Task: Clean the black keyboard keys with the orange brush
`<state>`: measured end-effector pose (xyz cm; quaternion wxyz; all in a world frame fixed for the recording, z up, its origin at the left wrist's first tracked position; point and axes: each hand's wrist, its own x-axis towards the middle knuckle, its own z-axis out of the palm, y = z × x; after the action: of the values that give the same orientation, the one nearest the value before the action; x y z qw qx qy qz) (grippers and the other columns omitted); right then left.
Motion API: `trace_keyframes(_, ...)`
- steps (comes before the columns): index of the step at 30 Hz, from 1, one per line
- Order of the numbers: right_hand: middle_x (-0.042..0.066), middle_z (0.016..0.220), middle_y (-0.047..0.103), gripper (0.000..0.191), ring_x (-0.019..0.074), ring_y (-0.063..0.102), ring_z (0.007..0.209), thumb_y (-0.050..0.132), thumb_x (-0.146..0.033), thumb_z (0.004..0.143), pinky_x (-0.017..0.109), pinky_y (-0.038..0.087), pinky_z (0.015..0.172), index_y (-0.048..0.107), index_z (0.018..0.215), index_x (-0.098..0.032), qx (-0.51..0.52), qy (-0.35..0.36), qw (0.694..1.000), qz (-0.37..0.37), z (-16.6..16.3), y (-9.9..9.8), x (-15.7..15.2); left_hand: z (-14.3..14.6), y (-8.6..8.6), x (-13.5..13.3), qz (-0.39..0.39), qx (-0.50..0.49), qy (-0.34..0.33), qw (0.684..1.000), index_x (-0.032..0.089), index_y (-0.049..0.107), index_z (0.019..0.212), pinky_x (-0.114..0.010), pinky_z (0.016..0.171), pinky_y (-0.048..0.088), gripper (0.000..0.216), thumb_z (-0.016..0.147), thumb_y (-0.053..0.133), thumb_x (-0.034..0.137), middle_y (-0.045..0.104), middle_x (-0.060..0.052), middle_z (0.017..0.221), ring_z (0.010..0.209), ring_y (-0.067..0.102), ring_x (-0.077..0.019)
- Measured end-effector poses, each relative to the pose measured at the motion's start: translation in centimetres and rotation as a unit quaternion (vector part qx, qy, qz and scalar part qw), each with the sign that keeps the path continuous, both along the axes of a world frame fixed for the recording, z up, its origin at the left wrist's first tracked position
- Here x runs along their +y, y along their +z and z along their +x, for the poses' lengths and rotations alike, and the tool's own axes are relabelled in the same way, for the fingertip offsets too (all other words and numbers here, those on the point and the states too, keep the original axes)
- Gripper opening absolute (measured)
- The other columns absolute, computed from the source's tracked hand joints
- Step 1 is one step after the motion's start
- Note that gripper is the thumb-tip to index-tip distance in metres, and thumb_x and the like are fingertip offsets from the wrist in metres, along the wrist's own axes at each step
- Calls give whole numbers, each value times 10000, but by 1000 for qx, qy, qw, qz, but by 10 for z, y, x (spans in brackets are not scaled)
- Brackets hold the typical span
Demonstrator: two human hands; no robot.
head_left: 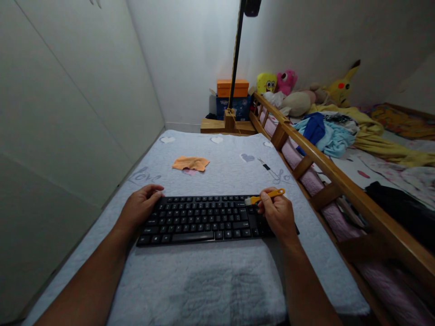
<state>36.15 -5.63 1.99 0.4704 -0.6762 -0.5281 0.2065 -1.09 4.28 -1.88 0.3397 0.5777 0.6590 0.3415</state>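
Observation:
A black keyboard [204, 219] lies across a pale quilted mat [217, 280] in front of me. My left hand [139, 208] grips the keyboard's left end, fingers curled over its top corner. My right hand [277, 213] rests on the keyboard's right end and is closed on a small orange-handled brush [267, 196]. The brush's bristled tip touches the top row of keys.
An orange cloth [190, 163] lies further up the mat, and a small dark tool [267, 166] lies at its right. A wooden bed rail [326, 176] runs along the right, with clothes and plush toys [287, 81] behind it. Boxes [233, 97] and a black pole [236, 59] stand at the back.

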Motion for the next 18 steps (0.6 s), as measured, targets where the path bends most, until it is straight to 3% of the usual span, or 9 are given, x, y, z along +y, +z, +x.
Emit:
trace_keyframes(9,-9,569,632,319,171,622,497,479,-464,957,272,463,537,610,797,-222,-28,14,1000,-2,1,-3,0,3,4,-2,-4,2,12,1000,203,729,1022,-304,624,480,449,727,626,526,752,-27,851,727,665,-223)
trace_keyframes(18,-3,596,626,336,183,621,570,463,-477,964,277,451,573,626,813,-224,-41,-10,999,14,4,-7,-2,-1,-2,1,4,11,4,1000,203,725,1041,-320,681,488,467,734,615,538,757,-34,872,777,678,-240)
